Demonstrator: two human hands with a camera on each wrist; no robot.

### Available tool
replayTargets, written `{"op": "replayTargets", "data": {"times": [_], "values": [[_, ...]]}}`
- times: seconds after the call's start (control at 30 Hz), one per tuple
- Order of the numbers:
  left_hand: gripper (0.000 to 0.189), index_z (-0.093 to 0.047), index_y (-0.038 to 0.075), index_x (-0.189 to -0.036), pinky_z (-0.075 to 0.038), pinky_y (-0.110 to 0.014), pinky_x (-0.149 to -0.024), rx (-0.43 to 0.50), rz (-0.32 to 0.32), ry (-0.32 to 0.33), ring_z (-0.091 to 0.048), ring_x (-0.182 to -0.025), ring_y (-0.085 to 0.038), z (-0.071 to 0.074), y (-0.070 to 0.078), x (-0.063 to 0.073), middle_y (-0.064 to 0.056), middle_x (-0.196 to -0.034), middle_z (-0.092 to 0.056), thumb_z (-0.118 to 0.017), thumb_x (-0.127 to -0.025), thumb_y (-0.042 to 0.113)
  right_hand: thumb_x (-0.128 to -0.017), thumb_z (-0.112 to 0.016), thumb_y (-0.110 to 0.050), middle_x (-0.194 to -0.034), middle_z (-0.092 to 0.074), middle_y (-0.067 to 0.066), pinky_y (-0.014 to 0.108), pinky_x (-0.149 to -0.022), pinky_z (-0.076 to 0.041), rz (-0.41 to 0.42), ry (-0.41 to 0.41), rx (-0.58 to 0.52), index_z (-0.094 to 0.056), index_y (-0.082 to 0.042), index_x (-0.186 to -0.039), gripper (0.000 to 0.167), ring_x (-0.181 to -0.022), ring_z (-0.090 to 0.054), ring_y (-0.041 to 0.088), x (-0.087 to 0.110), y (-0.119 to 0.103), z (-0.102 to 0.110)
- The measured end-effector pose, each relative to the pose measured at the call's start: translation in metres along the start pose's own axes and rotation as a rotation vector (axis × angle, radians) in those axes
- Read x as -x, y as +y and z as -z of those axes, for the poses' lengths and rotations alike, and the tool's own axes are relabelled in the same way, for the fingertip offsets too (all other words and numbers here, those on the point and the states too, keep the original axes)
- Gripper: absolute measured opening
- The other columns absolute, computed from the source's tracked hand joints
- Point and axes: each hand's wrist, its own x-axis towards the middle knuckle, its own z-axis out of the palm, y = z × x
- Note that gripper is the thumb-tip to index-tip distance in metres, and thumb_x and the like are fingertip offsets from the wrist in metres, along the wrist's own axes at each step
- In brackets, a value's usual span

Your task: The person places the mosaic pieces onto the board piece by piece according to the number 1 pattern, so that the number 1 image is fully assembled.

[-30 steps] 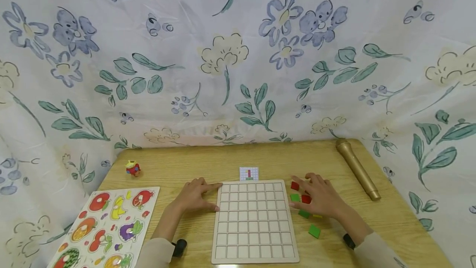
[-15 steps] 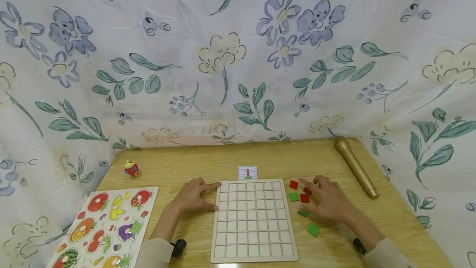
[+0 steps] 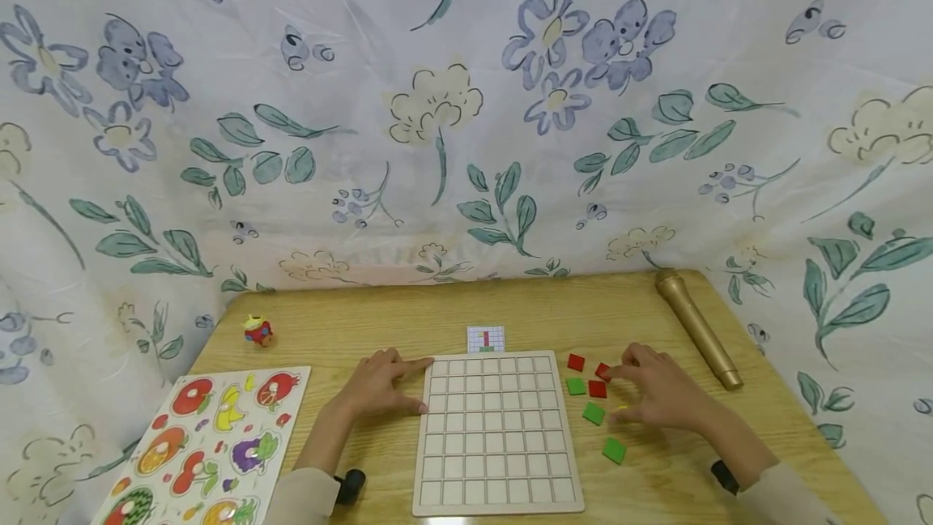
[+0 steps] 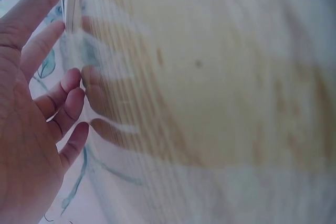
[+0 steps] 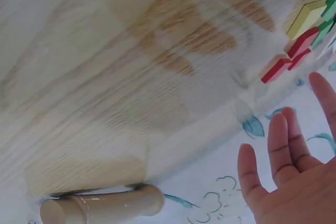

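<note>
Since the last frame, the right hand [image 3: 666, 391] has slid to the right, so the middle green tile [image 3: 594, 413] now shows whole. In the head view, this hand's grip is wide, with a gap between finger and thumb, and I see nothing held in it. The pointing finger is at a red tile [image 3: 602, 372], but I can't tell if it touches. The tiles [image 3: 598, 389] lie on the counter [image 3: 350, 314], just right of the board [image 3: 499, 432], so close together that one bump could push a few out of place. The left hand [image 3: 382, 383] touches the board's left side with finger and thumb spread wide. If it pushes too hard, the board could slide into the tiles. In the left wrist view, the top fingers reach the board's thin edge and the others bend loosely, holding nothing; since the hand touches only one side, the board might turn if it gets a knock. In the right wrist view, the fingers are apart, and the yellow tile [image 5: 305, 19] lies next to the red ones. The tiles look thin, so one might slip from the fingertips. The gold stick [image 5: 105, 206] looks round, so a sleeve [image 3: 783, 497] that brushes it might make it roll
</note>
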Motion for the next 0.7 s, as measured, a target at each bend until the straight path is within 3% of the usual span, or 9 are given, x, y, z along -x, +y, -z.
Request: {"op": "replayTargets", "data": {"times": [0.33, 0.7], "values": [[0.080, -0.055, 0.034, -0.142, -0.022, -0.031, -0.071, 0.008, -0.003, 0.001, -0.030, -0.072, -0.013, -0.002, -0.001, 0.000, 0.004, -0.083, -0.040, -0.075, -0.071, 0.067, -0.068, -0.087, -0.049, -0.095, -0.045, -0.007, 0.034, -0.074, -0.033, 0.000, -0.048, -0.052, -0.075, -0.019, -0.109, 0.052, -0.081, -0.038, 0.006, 0.006, 0.003, 0.001], [0.080, -0.056, 0.033, -0.142, -0.022, -0.031, -0.071, 0.000, -0.003, 0.002, -0.029, -0.072, -0.013, 0.001, 0.001, 0.001, 0.005, -0.083, -0.040, -0.076, -0.072, 0.066, -0.068, -0.087, -0.047, -0.094, -0.049, -0.008, 0.037, -0.075, -0.038, 0.006, -0.038, -0.080, -0.074, -0.024, -0.094, 0.037, -0.084, -0.045, 0.006, 0.012, 0.008, -0.003]]}}
